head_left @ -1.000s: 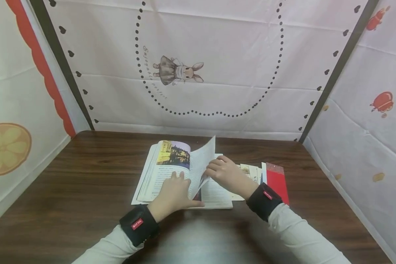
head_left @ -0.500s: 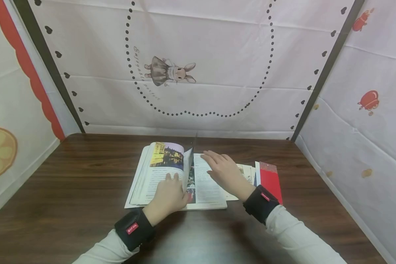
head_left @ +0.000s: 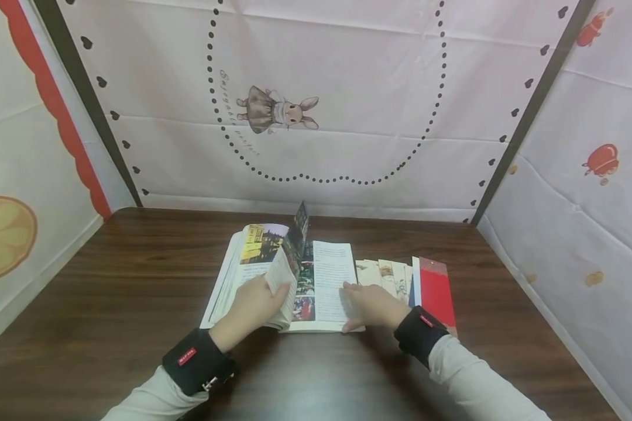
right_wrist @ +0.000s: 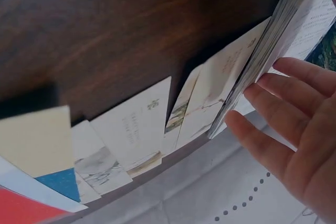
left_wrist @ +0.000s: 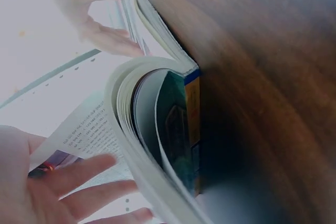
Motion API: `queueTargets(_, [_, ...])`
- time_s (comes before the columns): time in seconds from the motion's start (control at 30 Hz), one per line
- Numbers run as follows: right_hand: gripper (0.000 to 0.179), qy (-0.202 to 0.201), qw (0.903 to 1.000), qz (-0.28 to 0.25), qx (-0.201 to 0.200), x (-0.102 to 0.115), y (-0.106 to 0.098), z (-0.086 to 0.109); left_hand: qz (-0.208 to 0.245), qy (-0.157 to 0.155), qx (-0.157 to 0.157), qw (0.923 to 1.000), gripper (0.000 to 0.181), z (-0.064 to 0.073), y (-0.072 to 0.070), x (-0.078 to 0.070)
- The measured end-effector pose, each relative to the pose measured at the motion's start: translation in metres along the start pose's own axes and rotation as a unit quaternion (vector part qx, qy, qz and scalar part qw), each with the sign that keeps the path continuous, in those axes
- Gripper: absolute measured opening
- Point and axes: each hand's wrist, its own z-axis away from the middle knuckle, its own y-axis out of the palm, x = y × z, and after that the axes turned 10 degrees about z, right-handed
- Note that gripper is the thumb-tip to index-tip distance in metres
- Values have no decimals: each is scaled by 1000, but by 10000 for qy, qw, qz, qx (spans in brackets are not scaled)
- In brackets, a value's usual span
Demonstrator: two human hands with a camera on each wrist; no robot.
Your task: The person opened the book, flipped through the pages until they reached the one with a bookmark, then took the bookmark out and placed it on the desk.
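An open book [head_left: 334,275] lies on the table, with printed text and colour photos on its pages. In the head view my left hand [head_left: 253,304] is at its left half, thumb on one side of a raised page [head_left: 281,278] and fingers on the other. The left wrist view shows that page running between the thumb and the spread fingers [left_wrist: 86,174] of this hand. My right hand [head_left: 374,305] lies at the book's right edge. Its fingers [right_wrist: 278,103] are fairly straight beside the page edges in the right wrist view.
Several cream illustrated cards or booklets [head_left: 387,273] lie partly overlapping right of the book. Beyond them is a red-covered book or booklet [head_left: 436,292]. The brown wooden table [head_left: 137,280] is bounded by white printed cloth walls [head_left: 347,152].
My right hand has released the turning page and come down to the book's right edge. The page has swung left, and my left hand has shifted from pressing the left page to holding it.
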Motion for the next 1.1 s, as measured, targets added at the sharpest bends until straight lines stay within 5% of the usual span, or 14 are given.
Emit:
queueTargets(0.17, [82, 34, 9998, 137, 107, -1, 0, -1, 673, 220, -641, 9954, 42, -2, -8, 6])
queueTargets(0.37, [85, -5, 9990, 380, 244, -4, 0, -1, -130, 1486, -1382, 9791, 73, 2, -8, 12])
queueTargets(0.43, [85, -39, 9990, 357, 258, -4, -2, -1, -769, 2124, -1517, 9623, 79, 1, -4, 15])
queueTargets(0.5, [86, -64, 9991, 267, 333, -4, -3, -1, -1601, 2770, -1415, 9368, 88, 3, -1, 17])
queueTargets(0.57, [86, -59, 9988, 127, 465, -5, -5, -1, -2357, 3264, -1043, 9094, 86, 5, 2, 16])
queueTargets(0.63, [86, -58, 9981, 24, 610, -6, -8, -2, -2765, 3385, -351, 8988, 75, 10, 4, 15])
queueTargets(0.73, [83, -115, 9971, -7, 756, -7, -11, -4, -2829, 3056, 395, 9083, 36, 13, 7, 10])
queueTargets(0.83, [80, -222, 9966, 22, 791, -7, -14, -7, -2687, 2760, 503, 9214, 10, 11, 8, 8])
queueTargets(1.1, [59, -651, 9960, 384, 476, -8, -5, -2, -2437, 2442, 665, 9362, 28, 2, 8, 15])
